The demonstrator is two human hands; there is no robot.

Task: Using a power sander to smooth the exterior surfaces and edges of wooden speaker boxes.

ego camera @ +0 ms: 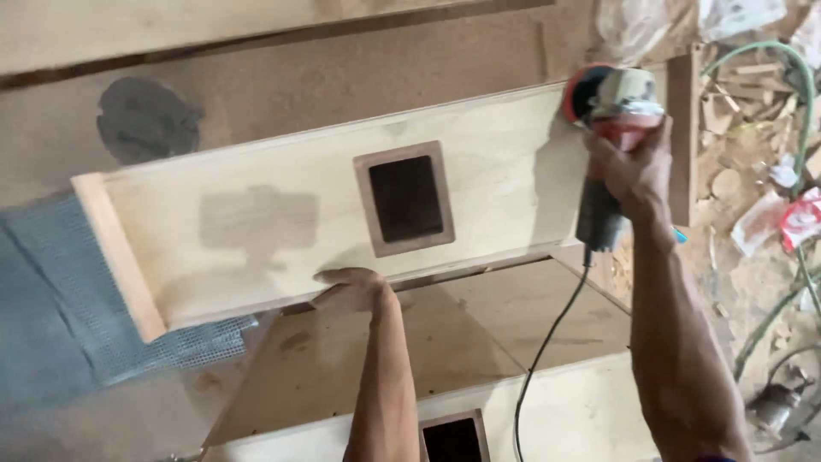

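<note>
While the right hand (637, 167) is wrapping its fingers closed around the body of a red and grey angle grinder (611, 111), the tool's disc end is sitting against the upper right part of a pale plywood panel (282, 222). That panel is lying tilted across the view, its left end lower than its right, and is carrying a dark rectangular cut-out (404, 198) framed in brown near its middle. A wooden end strip (117, 257) is running along the panel's left edge. The left hand (352, 289) is pressing flat, fingers together, on the panel's near edge just below the cut-out. A black power cord (547, 342) is hanging from the grinder's rear and trailing down toward the viewer. Below the hands, a second plywood piece (581, 411) with its own dark opening is resting on a brown board. Grey mesh sheeting (60, 308) is lying under the panel's left end. Wood scraps (744, 111) and a green hose (800, 94) are littering the floor at right.
</note>
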